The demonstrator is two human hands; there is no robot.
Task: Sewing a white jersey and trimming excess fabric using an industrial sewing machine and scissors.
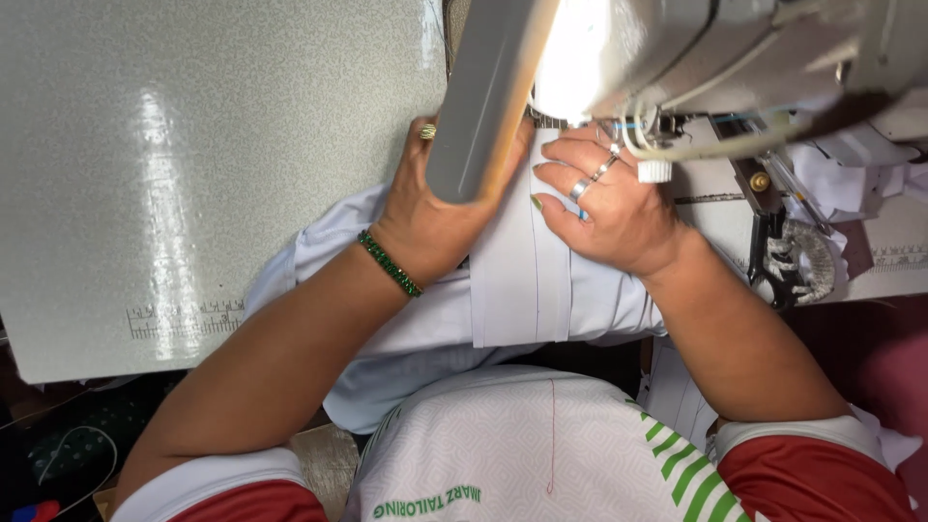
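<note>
The left hand [433,208] lies flat on the white cloth [512,280], fingers stretched toward 12 o'clock and partly hidden by a grey lamp arm [488,97]; it grips nothing. A green bead bracelet [390,263] circles its wrist. The right hand [604,198], at 3 o'clock of the left, presses the same cloth with fingers spread open, rings showing on two of them. Between the hands runs a folded white strip [522,261], reaching to 6 o'clock. The cloth lies on the grey table [193,145], under the sewing machine head [696,58] at 12 o'clock. Scissors [788,261] lie at 3 o'clock, well apart from the right hand.
</note>
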